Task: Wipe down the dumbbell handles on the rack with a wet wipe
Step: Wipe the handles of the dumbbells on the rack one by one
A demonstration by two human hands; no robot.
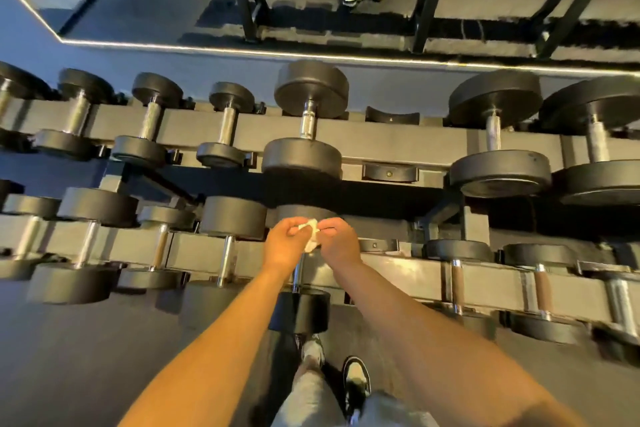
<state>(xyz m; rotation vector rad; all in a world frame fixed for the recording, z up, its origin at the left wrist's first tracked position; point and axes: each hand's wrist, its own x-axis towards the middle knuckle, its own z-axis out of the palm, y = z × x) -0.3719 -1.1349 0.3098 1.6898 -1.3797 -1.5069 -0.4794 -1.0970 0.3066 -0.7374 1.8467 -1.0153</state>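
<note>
We face a two-tier rack (381, 144) with rows of black dumbbells running left to right. On the lower tier, nearest our feet, sits one dumbbell (299, 310) whose chrome handle (297, 276) is partly hidden beneath our wrists. Our left hand (282, 248) and right hand (341, 244) meet just above that handle. Between them is the wet wipe (310, 236), bunched into a small white wad and, as far as we can tell, not touching the metal. The fingers (292, 224) of both hands are curled in and pinch the wipe from either side.

We judge the main risk to be poor coverage. A wad this tight would skim only the top of the bar and miss the underside. If we pull it open too hard, the thin sheet could tear. If one pinch slackens, it could drop between the rails. A careless shove might also roll the dumbbell toward our shoes below.
</note>
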